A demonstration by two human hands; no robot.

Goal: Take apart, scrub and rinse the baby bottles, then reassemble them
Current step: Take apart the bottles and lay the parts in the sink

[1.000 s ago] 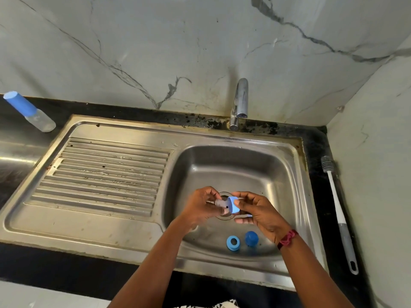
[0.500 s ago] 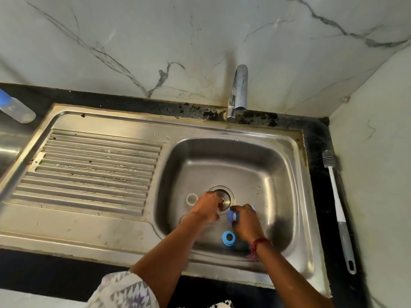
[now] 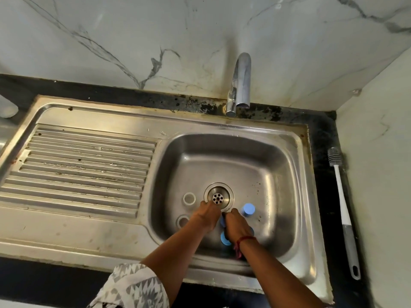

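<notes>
Left hand (image 3: 208, 213), grip hidden, meets right hand (image 3: 236, 226) curled round a blue bottle part (image 3: 222, 221), lower centre in the sink (image 3: 280, 174).

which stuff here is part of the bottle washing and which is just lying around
Part of the job: blue cap, blue ring, clear ring and second clear ring in the sink basin; tap; bottle brush on the right counter.
Just there: ribbed drainboard, drain strainer, pale object cut off at the left edge, unidentifiable.
</notes>
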